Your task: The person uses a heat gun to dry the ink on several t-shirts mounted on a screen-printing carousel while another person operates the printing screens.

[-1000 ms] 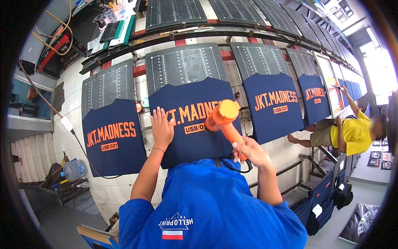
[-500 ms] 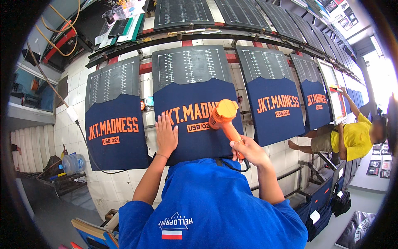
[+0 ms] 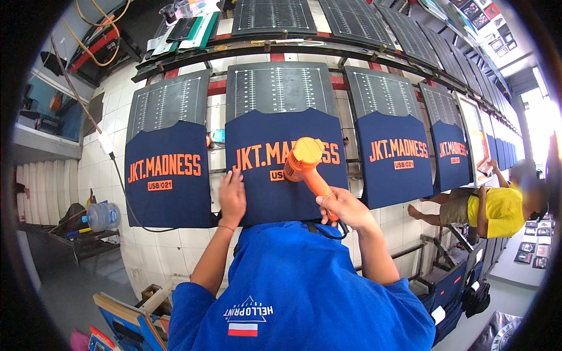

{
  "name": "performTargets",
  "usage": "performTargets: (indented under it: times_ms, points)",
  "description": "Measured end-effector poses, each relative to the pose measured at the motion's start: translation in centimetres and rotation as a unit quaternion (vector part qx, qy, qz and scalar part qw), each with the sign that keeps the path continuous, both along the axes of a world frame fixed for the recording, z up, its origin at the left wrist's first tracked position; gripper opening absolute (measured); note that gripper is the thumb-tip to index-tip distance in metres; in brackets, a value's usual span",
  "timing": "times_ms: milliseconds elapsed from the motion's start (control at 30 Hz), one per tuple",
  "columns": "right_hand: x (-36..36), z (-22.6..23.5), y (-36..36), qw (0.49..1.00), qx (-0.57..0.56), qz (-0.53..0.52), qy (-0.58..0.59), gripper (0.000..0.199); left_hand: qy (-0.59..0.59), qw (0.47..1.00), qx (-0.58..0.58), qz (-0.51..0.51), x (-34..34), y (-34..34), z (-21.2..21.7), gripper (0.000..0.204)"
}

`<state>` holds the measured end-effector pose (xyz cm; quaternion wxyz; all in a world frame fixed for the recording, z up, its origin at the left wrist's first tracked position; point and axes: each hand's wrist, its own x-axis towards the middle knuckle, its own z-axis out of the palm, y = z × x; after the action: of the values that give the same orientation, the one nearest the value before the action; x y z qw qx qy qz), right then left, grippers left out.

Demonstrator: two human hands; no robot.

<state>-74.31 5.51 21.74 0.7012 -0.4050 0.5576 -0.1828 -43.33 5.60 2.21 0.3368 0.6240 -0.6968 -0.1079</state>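
My right hand (image 3: 346, 210) grips the handle of an orange hair dryer (image 3: 308, 153). Its round head is over the middle of the orange print on a dark navy shirt (image 3: 252, 202), hiding some letters. The shirt is stretched on a black board with white measuring marks (image 3: 279, 88). At the shirt's left edge is my left hand (image 3: 232, 198), holding nothing, with fingers extended and slightly smeared by motion. Whether its fingertips touch the cloth I cannot tell. A dark cord runs from the dryer's handle toward my waist.
Matching printed shirts lie on boards to the left (image 3: 167, 202) and right (image 3: 393, 181). A black cable (image 3: 117, 175) hangs along the left board. At right, a person in a yellow shirt (image 3: 497, 212) holds a framed screen (image 3: 473, 134). Metal rails (image 3: 246, 48) run behind the boards.
The hair dryer has moved left over the print. My left hand has drawn back slightly toward the shirt's left edge. The whole view has shifted a little.
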Motion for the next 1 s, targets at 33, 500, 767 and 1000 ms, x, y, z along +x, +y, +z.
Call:
performTargets:
  times_ms: [33, 500, 767, 1000]
  points:
    - [0.0, 0.2, -0.2, 1.000, 0.012, 0.009, 0.003, 0.030, 0.026, 0.999, -0.005, 0.021, 2.1, 0.2, 0.1, 0.041]
    - [2.3, 0.2, -1.3, 0.996, 0.002, 0.087, -0.018, 0.034, -0.077, 0.862, 0.022, 0.501, 30.5, 5.1, 1.0, 0.062]
    - [2.9, -0.2, -1.8, 0.993, -0.018, 0.116, 0.010, 0.039, 0.032, 0.899, 0.039, 0.435, 23.9, 7.2, -1.6, 0.030]
    - [-1.1, 0.1, -2.1, 0.992, -0.007, 0.130, -0.002, 0.040, 0.149, 0.941, 0.054, 0.300, 4.0, 10.1, -1.0, 0.021]
